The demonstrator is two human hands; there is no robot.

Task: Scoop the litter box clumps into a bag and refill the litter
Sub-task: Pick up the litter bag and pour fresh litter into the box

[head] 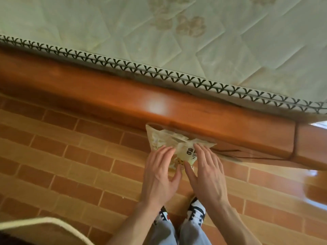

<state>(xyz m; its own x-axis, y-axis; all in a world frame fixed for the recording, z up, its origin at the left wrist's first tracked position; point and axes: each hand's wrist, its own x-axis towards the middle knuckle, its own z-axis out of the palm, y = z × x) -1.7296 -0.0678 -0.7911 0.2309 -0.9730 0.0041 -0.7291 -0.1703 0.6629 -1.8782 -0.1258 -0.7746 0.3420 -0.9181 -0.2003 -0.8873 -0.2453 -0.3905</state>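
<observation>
Both hands reaching onto a litter bag beside the bed

A quilted mattress [194, 41] is lying across the far side on a wooden bed frame [106, 96], above the brick-patterned floor [62, 156]. A pale litter bag [164, 138] with dark print is leaning against the frame; its contents cannot be seen. The left hand [160, 175] and right hand [206, 172] are resting on it, each grip released with straight fingers. Sneakers [197, 211] are standing near.
</observation>
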